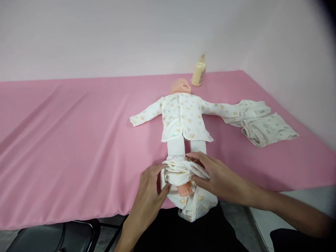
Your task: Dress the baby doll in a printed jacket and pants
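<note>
A baby doll (pixel 180 85) lies on its back on the pink-covered table, dressed in a white patterned jacket (pixel 173 119) with its arms spread. White patterned baby pants (pixel 190 206) are bunched around its lower legs and hang over the table's front edge. One bare doll foot (pixel 185 189) pokes out of the gathered cloth. My left hand (pixel 151 185) grips the left side of the bunched pants between thumb and fingers. On the other side my right hand (pixel 207 171) pinches the same cloth near the doll's shin.
A pump bottle (pixel 198 72) of pale yellow liquid stands by the doll's head. Folded white patterned cloths (pixel 267 127) lie at the right, touching the doll's sleeve. The pink cover (pixel 78 150) has creases. A black chair (pixel 52 238) sits below the front edge at left.
</note>
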{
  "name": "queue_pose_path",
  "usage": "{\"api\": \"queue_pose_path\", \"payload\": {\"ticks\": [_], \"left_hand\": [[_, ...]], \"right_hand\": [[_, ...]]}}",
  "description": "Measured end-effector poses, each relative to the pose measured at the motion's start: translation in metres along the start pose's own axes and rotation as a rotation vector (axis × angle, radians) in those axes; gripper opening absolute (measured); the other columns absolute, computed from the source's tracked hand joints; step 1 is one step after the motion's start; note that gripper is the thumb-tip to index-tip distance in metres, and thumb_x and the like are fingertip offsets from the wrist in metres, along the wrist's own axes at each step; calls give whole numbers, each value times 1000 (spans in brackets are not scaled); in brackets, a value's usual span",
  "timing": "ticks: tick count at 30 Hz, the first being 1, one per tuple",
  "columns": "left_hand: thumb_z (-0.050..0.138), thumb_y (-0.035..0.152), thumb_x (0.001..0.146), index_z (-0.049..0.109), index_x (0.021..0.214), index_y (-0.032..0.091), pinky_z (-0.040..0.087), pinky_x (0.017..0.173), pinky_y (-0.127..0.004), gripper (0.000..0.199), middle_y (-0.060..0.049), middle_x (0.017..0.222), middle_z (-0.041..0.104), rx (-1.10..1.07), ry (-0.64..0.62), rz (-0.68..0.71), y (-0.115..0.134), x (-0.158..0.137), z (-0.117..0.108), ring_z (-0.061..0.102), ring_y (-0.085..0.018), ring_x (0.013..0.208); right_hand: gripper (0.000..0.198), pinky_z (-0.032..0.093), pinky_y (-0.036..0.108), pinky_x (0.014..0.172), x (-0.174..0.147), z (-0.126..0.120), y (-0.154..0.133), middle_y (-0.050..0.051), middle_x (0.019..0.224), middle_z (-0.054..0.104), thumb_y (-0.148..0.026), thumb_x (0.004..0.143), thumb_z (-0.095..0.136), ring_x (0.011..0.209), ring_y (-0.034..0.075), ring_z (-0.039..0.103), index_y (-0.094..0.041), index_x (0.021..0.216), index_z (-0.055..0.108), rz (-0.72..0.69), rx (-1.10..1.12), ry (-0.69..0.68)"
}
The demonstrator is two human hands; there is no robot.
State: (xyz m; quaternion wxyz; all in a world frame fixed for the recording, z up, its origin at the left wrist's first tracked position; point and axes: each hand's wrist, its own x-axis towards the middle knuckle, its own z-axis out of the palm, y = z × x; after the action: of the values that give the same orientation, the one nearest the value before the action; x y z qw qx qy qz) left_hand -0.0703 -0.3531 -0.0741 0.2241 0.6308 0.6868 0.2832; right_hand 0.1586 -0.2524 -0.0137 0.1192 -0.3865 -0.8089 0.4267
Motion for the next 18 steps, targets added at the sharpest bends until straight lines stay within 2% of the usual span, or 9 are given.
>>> {"api": "queue_pose_path", "payload": {"ticks": [4,6,8,10,11,13,14,16,18], "left_hand": [[60,37,92,40,144,33,53,99,-48,56,-10,142,46,13,44,-9,0,-13,-12,50,-29,129],[62,36,91,40,145,34,55,97,-45,59,-10,143,43,40,98,88,9,-15,-22,50,-29,129],[61,32,91,40,145,35,55,96,-41,58,-9,143,44,61,97,278,26,-8,-33,50,-28,129],[57,32,94,44,143,33,52,99,-40,52,-8,139,50,92,-18,518,50,12,-41,52,-27,127],[55,34,95,46,141,32,50,99,-40,47,-8,136,54,122,-130,603,63,25,-43,53,-27,124],[51,38,97,58,127,27,50,94,-38,32,-7,120,62,195,-325,687,88,53,-40,58,-25,113],[51,40,97,63,116,23,50,89,-38,28,-7,109,64,239,-385,724,99,65,-36,60,-25,104],[58,41,93,65,91,18,48,83,-39,24,-7,92,63,358,-422,809,116,86,-25,59,-26,92],[66,43,88,61,78,18,46,78,-37,27,-7,83,61,453,-488,888,128,99,-16,57,-25,84]], "right_hand": [[59,45,45,104,-36,0,11,7,139,49,-46,89,63,125,26,51,-34,142,39,54,-15,80],[62,45,45,105,-56,6,19,8,137,49,-47,86,68,124,26,51,-33,139,40,132,29,146],[61,46,43,102,-72,18,26,8,130,54,-47,82,72,118,26,54,-30,133,45,229,127,186],[51,49,41,97,-83,34,31,7,119,60,-46,81,74,109,25,58,-26,123,51,296,245,204],[42,50,40,94,-85,41,32,6,111,62,-46,83,72,104,24,59,-25,115,54,311,290,215],[25,50,37,85,-87,52,33,4,96,62,-45,89,63,91,21,60,-23,98,56,304,333,260],[22,50,35,81,-87,55,33,3,90,61,-44,93,59,85,20,59,-23,92,55,293,340,283],[22,48,33,76,-84,58,32,2,84,58,-42,96,54,79,18,56,-22,86,53,254,368,309],[19,46,31,75,-81,58,32,1,85,57,-38,96,54,80,17,55,-22,87,52,207,423,338]]}}
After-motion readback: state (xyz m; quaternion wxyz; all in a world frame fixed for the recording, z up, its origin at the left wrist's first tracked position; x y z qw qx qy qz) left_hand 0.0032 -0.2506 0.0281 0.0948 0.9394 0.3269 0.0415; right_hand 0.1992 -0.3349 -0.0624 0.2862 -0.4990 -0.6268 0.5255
